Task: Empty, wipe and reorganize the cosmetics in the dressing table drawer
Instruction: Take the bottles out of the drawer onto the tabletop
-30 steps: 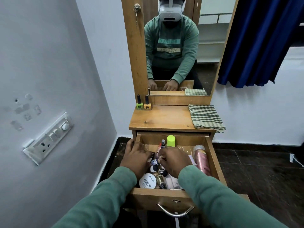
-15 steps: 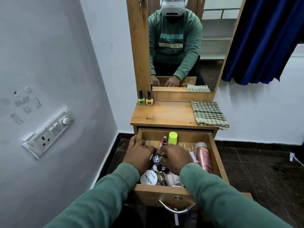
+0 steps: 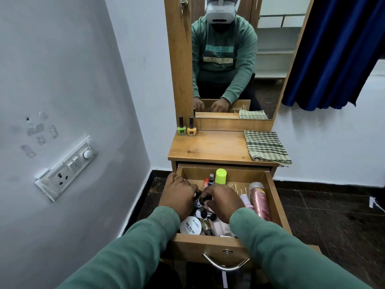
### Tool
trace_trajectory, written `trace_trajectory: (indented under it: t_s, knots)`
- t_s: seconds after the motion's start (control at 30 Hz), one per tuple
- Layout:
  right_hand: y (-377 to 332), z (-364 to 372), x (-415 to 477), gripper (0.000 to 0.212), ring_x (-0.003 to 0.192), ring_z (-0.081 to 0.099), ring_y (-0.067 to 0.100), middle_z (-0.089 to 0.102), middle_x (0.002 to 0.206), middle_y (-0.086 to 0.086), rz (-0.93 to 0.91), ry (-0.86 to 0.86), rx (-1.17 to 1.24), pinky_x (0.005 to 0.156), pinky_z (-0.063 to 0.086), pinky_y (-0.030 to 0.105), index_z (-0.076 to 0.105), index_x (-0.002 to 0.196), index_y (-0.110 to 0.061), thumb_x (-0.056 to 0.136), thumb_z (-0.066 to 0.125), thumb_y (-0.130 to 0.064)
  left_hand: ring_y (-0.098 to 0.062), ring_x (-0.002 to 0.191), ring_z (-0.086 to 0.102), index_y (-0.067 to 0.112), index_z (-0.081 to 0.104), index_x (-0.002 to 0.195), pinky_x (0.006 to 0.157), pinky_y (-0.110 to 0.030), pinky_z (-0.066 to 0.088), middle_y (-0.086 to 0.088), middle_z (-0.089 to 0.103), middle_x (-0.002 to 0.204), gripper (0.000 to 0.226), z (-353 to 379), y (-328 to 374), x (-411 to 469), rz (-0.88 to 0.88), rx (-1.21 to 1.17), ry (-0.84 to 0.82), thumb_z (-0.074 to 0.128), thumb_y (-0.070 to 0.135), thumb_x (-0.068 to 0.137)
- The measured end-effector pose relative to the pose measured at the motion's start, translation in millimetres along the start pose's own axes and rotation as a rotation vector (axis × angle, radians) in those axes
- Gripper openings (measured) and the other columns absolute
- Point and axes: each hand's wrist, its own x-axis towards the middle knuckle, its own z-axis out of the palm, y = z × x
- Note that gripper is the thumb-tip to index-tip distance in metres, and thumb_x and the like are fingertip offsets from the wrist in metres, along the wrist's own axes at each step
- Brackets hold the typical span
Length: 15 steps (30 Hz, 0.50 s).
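Observation:
The dressing table drawer [image 3: 277,205] stands pulled out and holds several cosmetics. Both my hands reach into its left half, fingers curled. My left hand [image 3: 179,192] grips something small and dark that its fingers mostly hide. My right hand [image 3: 223,201] pinches the dark cap of a small nail polish bottle [image 3: 199,202] with a blue-and-white label between the two hands. Near the drawer front lies a white round nail polish tub [image 3: 190,226]. A lime-capped bottle [image 3: 220,176] stands at the back and a pink spray can [image 3: 260,202] lies along the right side.
On the tabletop [image 3: 212,149] stand a green nail polish [image 3: 181,129] and an orange nail polish [image 3: 191,129] at the back left. A folded checked cloth [image 3: 266,148] lies at the right. The mirror rises behind, a wall with a switchboard [image 3: 66,167] is close on the left, and a blue curtain [image 3: 337,49] hangs at the right.
Both hands have stayed in the drawer's left half and closed in together on the small bottles. My view has shifted slightly.

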Motion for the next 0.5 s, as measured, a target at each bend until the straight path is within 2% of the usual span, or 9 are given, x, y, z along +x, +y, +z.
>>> trace_trajectory:
  t_s: [0.13, 0.2, 0.33, 0.43, 0.5]
  knots:
    - [-7.6, -11.0, 0.1, 0.025, 0.081, 0.061, 0.003, 0.07, 0.093, -0.016, -0.017, 0.066, 0.109, 0.072, 0.048, 0.024, 0.078, 0.09, -0.036, 0.086, 0.076, -0.012, -0.019, 0.108, 0.057, 0.029, 0.068, 0.098, 0.109, -0.039, 0.021, 0.008, 0.07, 0.103, 0.021, -11.2, -3.7, -2.1, -0.091, -0.119, 0.119, 0.054, 0.035, 0.084]
    - [-13.5, -23.1, 2.2, 0.03, 0.078, 0.063, 0.001, 0.069, 0.086, -0.018, -0.01, 0.077, 0.205, 0.069, 0.051, 0.024, 0.076, 0.083, -0.04, 0.085, 0.077, -0.01, -0.016, 0.105, 0.059, 0.031, 0.069, 0.099, 0.106, -0.037, 0.025, 0.012, 0.069, 0.103, 0.02, -21.6, -5.3, -3.3, -0.137, -0.207, 0.205, 0.056, 0.036, 0.085]
    - [-29.9, -55.1, 13.7, 0.02, 0.083, 0.071, 0.012, 0.075, 0.09, -0.007, 0.004, 0.125, 0.432, 0.076, 0.062, 0.036, 0.077, 0.098, -0.024, 0.087, 0.078, -0.007, -0.02, 0.087, 0.065, 0.026, 0.075, 0.093, 0.089, -0.037, 0.042, 0.006, 0.073, 0.094, 0.011, -49.8, -17.0, 5.9, -0.192, -0.459, 0.417, 0.068, 0.025, 0.084]
    - [-42.9, -81.7, 34.9, 0.021, 0.079, 0.069, 0.007, 0.073, 0.084, -0.008, -0.002, 0.187, 0.493, 0.069, 0.057, 0.022, 0.076, 0.099, -0.025, 0.089, 0.078, -0.007, -0.017, 0.086, 0.062, 0.021, 0.076, 0.098, 0.079, -0.03, 0.048, 0.003, 0.071, 0.096, 0.012, -71.7, -31.2, 28.1, -0.226, -0.619, 0.449, 0.071, 0.021, 0.086]
    - [-49.9, -97.9, 54.9, 0.021, 0.072, 0.066, 0.005, 0.072, 0.08, -0.009, -0.008, 0.234, 0.474, 0.064, 0.051, 0.017, 0.076, 0.098, -0.026, 0.088, 0.079, -0.008, -0.014, 0.089, 0.061, 0.021, 0.076, 0.101, 0.079, -0.029, 0.05, 0.004, 0.069, 0.099, 0.015, -82.1, -43.3, 48.5, -0.273, -0.69, 0.432, 0.072, 0.021, 0.086]
